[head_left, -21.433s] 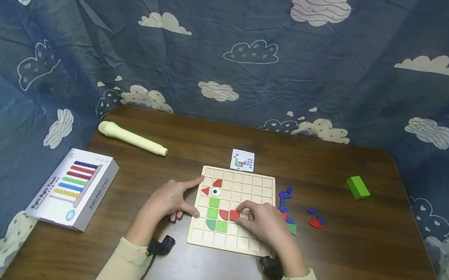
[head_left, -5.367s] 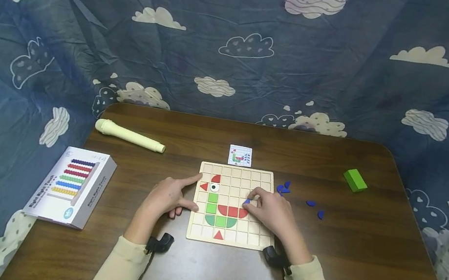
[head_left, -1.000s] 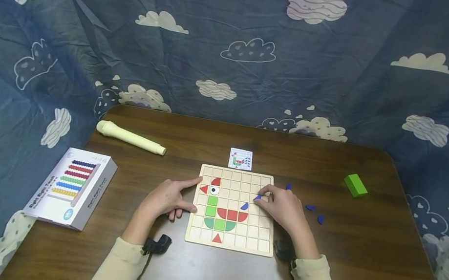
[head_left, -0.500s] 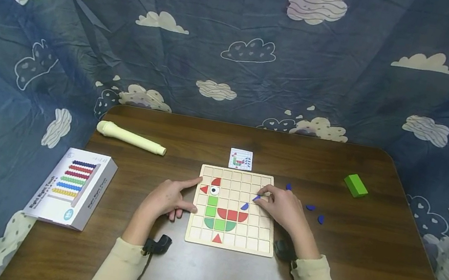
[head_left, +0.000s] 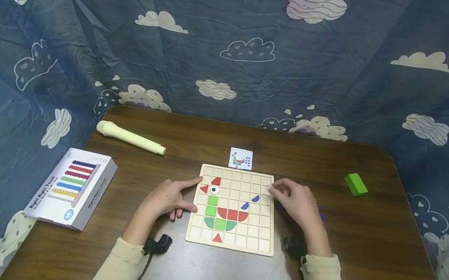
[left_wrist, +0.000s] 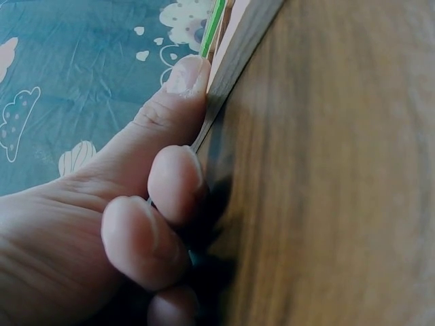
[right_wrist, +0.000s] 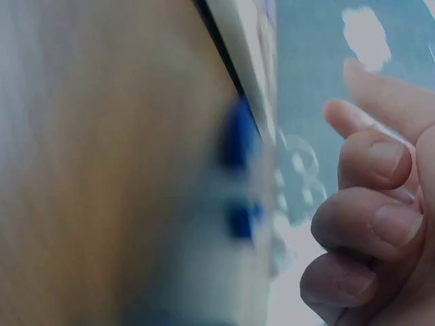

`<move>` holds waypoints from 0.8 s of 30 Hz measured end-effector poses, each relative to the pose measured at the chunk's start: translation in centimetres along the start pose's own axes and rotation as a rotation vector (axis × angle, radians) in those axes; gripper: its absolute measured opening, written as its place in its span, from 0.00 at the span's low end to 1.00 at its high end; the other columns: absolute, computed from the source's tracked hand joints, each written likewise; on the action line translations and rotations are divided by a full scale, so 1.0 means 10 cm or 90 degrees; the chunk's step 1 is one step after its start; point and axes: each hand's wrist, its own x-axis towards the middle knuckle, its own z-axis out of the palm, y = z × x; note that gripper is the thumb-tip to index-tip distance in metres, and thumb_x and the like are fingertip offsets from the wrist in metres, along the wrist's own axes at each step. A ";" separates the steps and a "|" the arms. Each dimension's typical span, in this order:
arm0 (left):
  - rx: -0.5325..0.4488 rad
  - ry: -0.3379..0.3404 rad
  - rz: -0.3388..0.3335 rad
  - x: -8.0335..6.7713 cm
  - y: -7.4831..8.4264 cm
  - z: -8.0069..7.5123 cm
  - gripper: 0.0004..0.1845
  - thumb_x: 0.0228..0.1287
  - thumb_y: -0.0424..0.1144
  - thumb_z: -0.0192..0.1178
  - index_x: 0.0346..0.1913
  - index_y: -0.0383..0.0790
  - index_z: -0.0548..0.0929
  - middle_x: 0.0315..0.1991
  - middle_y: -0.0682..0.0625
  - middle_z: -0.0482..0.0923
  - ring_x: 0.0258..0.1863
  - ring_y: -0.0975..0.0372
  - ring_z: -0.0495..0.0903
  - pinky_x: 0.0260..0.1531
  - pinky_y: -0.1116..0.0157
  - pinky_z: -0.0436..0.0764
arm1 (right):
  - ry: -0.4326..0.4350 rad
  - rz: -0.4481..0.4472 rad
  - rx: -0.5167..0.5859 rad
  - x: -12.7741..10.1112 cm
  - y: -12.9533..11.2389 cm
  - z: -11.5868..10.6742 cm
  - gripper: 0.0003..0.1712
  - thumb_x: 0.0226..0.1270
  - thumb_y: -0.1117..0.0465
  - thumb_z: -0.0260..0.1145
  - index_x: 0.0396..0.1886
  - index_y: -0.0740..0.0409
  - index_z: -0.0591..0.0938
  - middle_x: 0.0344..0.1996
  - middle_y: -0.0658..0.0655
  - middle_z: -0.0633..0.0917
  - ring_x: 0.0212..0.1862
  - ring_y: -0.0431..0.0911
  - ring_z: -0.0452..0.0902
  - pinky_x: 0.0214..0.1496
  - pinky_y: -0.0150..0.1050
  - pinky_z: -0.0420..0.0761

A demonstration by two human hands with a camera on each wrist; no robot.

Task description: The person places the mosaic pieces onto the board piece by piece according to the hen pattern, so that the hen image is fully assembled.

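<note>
Wooden table: right hand withdrawn off board; blue piece left placed.

The right wrist view is strongly blurred: the blue pieces on the table are only smears, and their shape cannot be told. In the head view the right hand covers most of these blue pieces. The pattern card is too small to read. In the left wrist view the board shows only its edge.
</note>
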 end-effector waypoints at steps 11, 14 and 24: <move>0.002 -0.004 -0.008 0.02 -0.02 0.01 0.49 0.45 0.51 0.79 0.72 0.76 0.65 0.13 0.48 0.79 0.09 0.61 0.77 0.11 0.68 0.77 | -0.130 0.045 -0.011 -0.07 0.39 -0.36 0.17 0.66 0.51 0.70 0.51 0.50 0.83 0.19 0.52 0.75 0.22 0.46 0.68 0.24 0.38 0.67; 0.000 -0.004 -0.004 0.02 -0.02 0.01 0.49 0.46 0.51 0.79 0.72 0.76 0.65 0.12 0.48 0.79 0.09 0.61 0.77 0.11 0.67 0.78 | -0.135 0.043 -0.033 -0.07 0.41 -0.33 0.17 0.64 0.51 0.71 0.49 0.51 0.83 0.19 0.52 0.76 0.23 0.45 0.68 0.24 0.38 0.66; -0.017 -0.001 0.019 0.02 -0.04 0.01 0.49 0.47 0.50 0.79 0.72 0.73 0.66 0.11 0.49 0.79 0.08 0.62 0.77 0.11 0.64 0.79 | -0.086 0.039 -0.120 -0.05 0.39 -0.22 0.13 0.67 0.47 0.69 0.36 0.51 0.83 0.20 0.50 0.78 0.25 0.45 0.70 0.25 0.38 0.66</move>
